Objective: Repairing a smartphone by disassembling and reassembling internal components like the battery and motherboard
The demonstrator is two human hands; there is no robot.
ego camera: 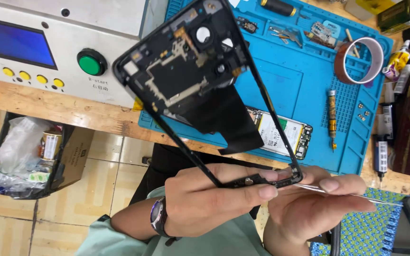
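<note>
Head view looks down on two bare hands lifted over the front edge of a wooden workbench (pixel 48 111). At about 6 o'clock, the left hand (pixel 209 201), with a wristwatch (pixel 157 217) on its wrist, is closed around the bottom edge of a black phone frame (pixel 191 80), thumb laid along that edge. The frame rises from the grip toward 11 o'clock, its inner side showing camera holes, metal shields and a loose black sheet hanging from its middle. Just beside it, toward 4 o'clock, the right hand (pixel 309 204) pinches thin metal tweezers (pixel 352 194), whose tip end meets the frame's lower corner while the other end points to 3 o'clock. Behind the frame a blue work mat (pixel 300 85) lies on the bench, bearing a phone body with its battery (pixel 281 135), a small screwdriver (pixel 332 118) and a tape roll (pixel 359 60) near 2 o'clock. A grey machine (pixel 48 47) with a green button (pixel 91 62) sits at 10 o'clock, and a box of rubbish (pixel 29 156) stands on the floor at 8 o'clock.
</note>
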